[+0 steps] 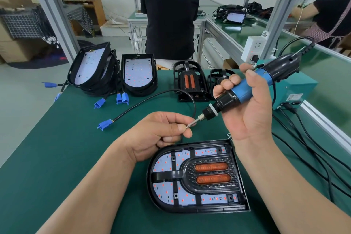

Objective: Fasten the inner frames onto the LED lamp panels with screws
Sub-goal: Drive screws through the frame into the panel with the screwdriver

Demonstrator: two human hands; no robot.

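An LED lamp panel lies flat on the green mat in front of me, with a black inner frame carrying two orange lenses seated in it. My right hand grips a blue and black electric screwdriver, tilted so its bit points down-left above the panel. My left hand pinches a small screw between thumb and forefinger, right at the bit's tip. A few loose screws lie by the panel's far right corner, partly hidden by my right wrist.
Stacked lamp panels with blue connectors stand at the back left, spare inner frames at the back centre. A teal power box and black cables occupy the right. A person in black stands beyond the bench.
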